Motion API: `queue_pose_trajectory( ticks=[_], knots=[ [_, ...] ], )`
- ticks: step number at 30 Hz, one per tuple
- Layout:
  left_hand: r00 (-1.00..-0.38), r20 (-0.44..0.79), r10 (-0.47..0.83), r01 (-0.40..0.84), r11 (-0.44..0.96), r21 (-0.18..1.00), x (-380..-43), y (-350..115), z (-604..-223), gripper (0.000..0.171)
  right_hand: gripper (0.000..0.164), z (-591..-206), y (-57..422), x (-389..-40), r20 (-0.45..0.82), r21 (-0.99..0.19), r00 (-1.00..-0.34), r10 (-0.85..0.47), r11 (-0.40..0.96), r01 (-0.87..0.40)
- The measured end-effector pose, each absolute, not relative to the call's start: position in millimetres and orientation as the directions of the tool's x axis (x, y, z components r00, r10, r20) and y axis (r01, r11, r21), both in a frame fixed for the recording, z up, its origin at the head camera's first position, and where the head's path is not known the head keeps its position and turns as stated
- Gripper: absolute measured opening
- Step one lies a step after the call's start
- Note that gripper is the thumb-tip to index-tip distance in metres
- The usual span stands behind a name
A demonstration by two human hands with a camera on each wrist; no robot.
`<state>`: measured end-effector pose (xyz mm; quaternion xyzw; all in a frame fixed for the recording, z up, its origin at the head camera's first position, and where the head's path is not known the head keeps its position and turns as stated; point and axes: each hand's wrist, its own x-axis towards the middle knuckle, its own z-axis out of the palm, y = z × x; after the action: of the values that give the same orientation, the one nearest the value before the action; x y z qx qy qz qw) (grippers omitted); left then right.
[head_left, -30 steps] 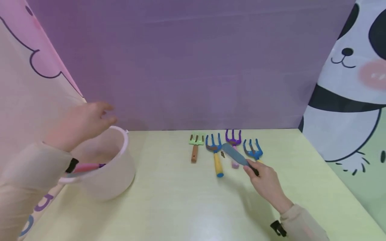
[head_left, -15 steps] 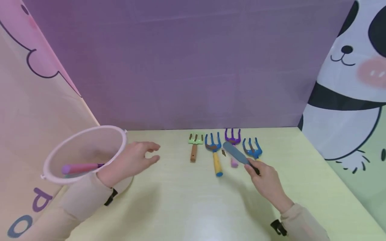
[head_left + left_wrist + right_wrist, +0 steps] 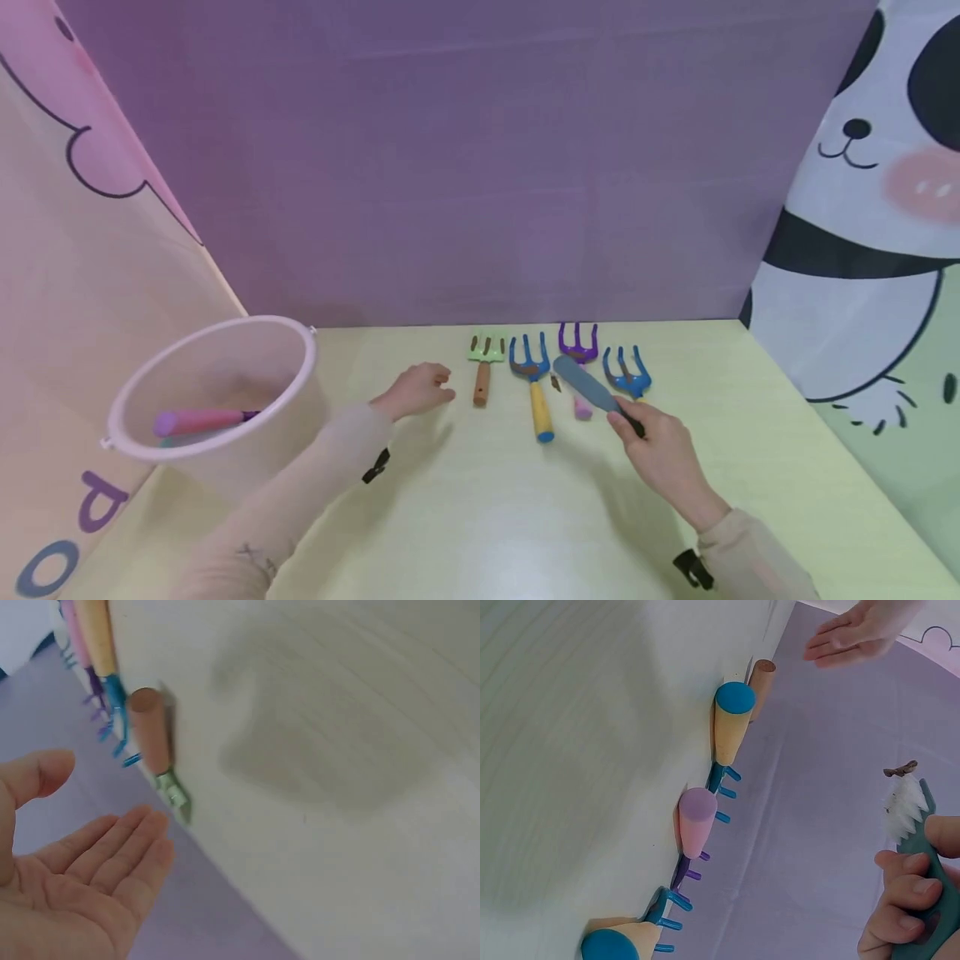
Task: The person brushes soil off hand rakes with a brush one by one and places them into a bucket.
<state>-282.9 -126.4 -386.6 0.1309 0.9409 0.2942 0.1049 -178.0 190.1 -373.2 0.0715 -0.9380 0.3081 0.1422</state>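
Note:
My right hand (image 3: pixel 663 454) grips the dark green handle of a brush (image 3: pixel 588 387). In the right wrist view the brush (image 3: pixel 905 808) shows white bristles, with a small brown bit (image 3: pixel 900 769) at its tip. With fingers loosely extended and holding nothing, my left hand (image 3: pixel 414 390) hovers left of a small green hand rake (image 3: pixel 482 375) with a brown handle. Right of that lie a blue rake (image 3: pixel 540 408) with a yellow handle, a purple rake (image 3: pixel 577 340) with a pink handle, and another blue rake (image 3: pixel 628 379). Brown marks show on the tines.
A pale bucket (image 3: pixel 225 475) stands at the table's left, with a pink-handled tool (image 3: pixel 198 421) inside and something greenish under it. A purple cloth (image 3: pixel 480 167) rises behind the table (image 3: pixel 450 533). Printed cloths hang on both sides.
My left hand has moved right, from above the bucket to beside the green hand rake. My right hand and the brush have hardly moved.

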Motion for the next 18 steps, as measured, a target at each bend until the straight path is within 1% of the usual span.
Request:
queue_pose_trajectory(
  ticks=[5,8,11,12,15,18],
  knots=[
    [-0.954,-0.146,0.261,0.123,0.788,0.604,-303.8,-97.6,-405.9,0.048,0.033,-373.6,192.1,-177.5,0.309,-0.555,-0.95,-0.046,0.802,-0.219],
    [-0.959,-0.162,0.232,0.091,0.795,0.599,-311.1,-81.1,-414.6,0.037,0.032,-373.1,193.3,-177.3,0.319,-0.555,-0.947,-0.04,0.802,-0.22],
    [-0.967,-0.154,0.204,0.084,0.821,0.565,-316.5,-67.4,-421.4,0.022,0.033,-372.3,194.7,-177.3,0.33,-0.55,-0.943,-0.04,0.804,-0.227],
    [-0.969,-0.147,0.197,0.086,0.831,0.55,-318.1,-63.4,-423.0,0.019,0.033,-371.8,194.9,-177.3,0.331,-0.553,-0.943,-0.039,0.802,-0.227],
    [-0.977,-0.125,0.17,0.086,0.863,0.498,-322.2,-53.2,-428.5,0.022,0.033,-370.2,195.9,-176.9,0.327,-0.56,-0.944,-0.038,0.797,-0.226],
    [-0.982,-0.118,0.147,0.071,0.87,0.487,-325.2,-45.2,-433.1,0.031,0.034,-368.4,197.5,-176.2,0.315,-0.57,-0.949,-0.031,0.793,-0.215]
  ],
)
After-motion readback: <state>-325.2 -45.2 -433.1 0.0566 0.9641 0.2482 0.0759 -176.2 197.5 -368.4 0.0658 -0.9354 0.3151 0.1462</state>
